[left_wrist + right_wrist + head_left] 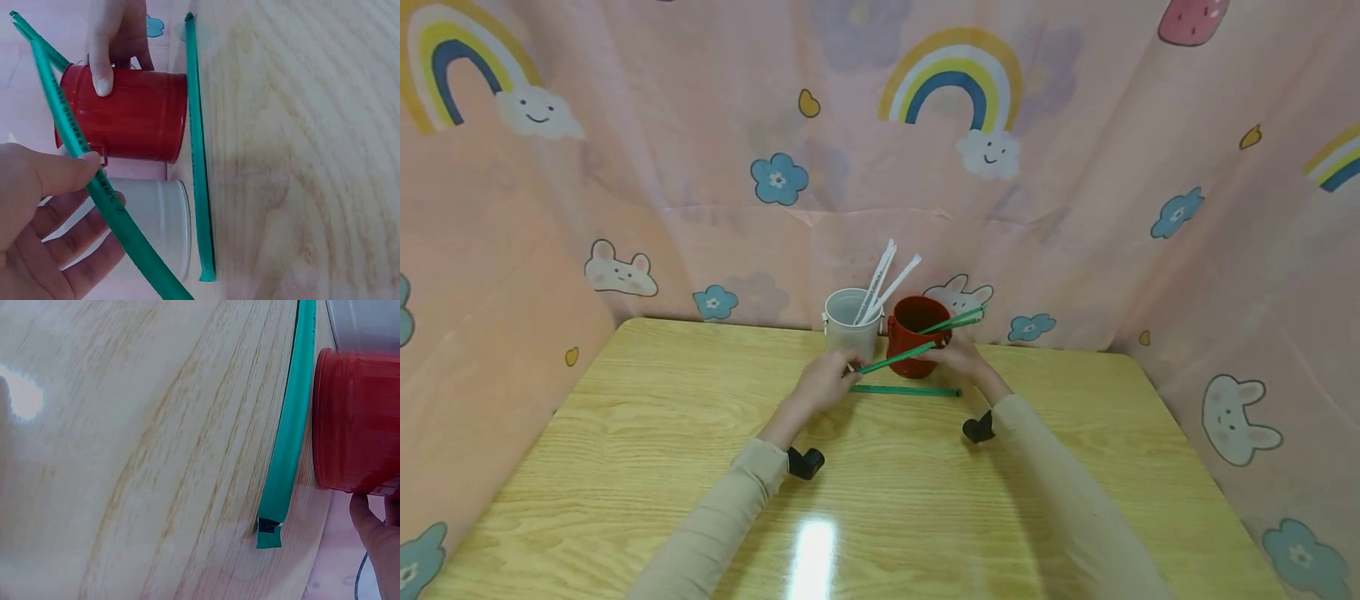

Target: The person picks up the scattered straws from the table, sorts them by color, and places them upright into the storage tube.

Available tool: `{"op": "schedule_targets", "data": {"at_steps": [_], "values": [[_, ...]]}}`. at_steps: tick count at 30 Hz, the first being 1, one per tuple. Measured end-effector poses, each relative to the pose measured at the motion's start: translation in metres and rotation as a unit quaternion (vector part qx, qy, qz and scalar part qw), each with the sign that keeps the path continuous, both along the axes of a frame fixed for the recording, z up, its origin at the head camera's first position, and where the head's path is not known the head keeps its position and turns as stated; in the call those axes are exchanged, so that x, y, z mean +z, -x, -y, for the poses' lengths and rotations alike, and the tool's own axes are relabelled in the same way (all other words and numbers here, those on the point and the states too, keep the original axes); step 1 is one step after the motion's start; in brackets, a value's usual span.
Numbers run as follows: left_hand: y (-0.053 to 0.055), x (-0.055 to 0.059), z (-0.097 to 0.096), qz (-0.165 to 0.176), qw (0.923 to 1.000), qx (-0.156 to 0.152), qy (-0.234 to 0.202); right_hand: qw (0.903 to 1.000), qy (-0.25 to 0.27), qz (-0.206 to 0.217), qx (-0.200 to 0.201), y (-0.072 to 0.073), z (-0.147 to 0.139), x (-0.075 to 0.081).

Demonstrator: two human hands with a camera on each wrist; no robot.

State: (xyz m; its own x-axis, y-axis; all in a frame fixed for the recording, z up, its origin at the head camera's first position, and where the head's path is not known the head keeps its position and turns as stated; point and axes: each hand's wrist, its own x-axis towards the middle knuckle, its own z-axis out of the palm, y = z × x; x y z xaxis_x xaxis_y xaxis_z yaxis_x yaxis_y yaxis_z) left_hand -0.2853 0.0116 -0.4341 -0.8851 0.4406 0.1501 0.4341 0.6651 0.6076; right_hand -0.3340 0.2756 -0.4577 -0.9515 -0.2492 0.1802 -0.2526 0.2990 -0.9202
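My left hand [826,382] pinches a green paper-wrapped straw [65,119] between thumb and fingers, its far end slanting up across the front of a red bucket [137,115]. The bucket stands upright, and my right hand [961,357] grips its right side, thumb on the outer wall. Other green wrapped straws [962,319] lean out of its mouth to the right. One more green straw [910,390] lies flat on the table just in front. Close on the left, a white bucket [850,335] holds white wrapped straws [880,283] that tilt right.
Both buckets stand near the back edge of the wood-grain table [880,467]. Right behind hangs a pink curtain [715,167] with rainbows, flowers and bunnies, continuing down both sides. A black wrist mount [806,463] shows below the left hand.
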Motion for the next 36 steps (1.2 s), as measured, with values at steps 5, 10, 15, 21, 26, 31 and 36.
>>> {"op": "schedule_targets", "data": {"at_steps": [5,10,15,21,26,31,36], "values": [[0.000,0.003,-0.003,-0.004,0.9994,0.006,-0.034,0.9995,-0.015,0.029,0.000,-0.002,0.000,0.001],[-0.001,0.008,-0.007,-0.013,0.9975,0.012,-0.069,0.9994,-0.008,0.031,0.012,-0.003,0.002,0.007],[0.001,0.014,-0.013,0.002,0.9941,0.018,-0.107,0.9990,-0.007,0.037,0.025,-0.013,0.006,0.022],[0.004,0.023,-0.019,-0.010,0.9870,0.016,-0.160,0.9989,-0.002,0.038,0.028,-0.017,0.007,0.026],[0.006,0.032,-0.024,-0.036,0.9821,0.019,-0.184,0.9992,0.003,0.032,0.023,-0.015,0.006,0.025],[0.008,0.043,-0.031,-0.024,0.9777,0.033,-0.206,0.9997,0.005,0.009,0.024,-0.011,0.005,0.021],[0.011,0.055,-0.036,-0.027,0.9691,0.051,-0.240,0.9998,0.006,0.006,0.019,-0.002,0.002,0.006]]}}
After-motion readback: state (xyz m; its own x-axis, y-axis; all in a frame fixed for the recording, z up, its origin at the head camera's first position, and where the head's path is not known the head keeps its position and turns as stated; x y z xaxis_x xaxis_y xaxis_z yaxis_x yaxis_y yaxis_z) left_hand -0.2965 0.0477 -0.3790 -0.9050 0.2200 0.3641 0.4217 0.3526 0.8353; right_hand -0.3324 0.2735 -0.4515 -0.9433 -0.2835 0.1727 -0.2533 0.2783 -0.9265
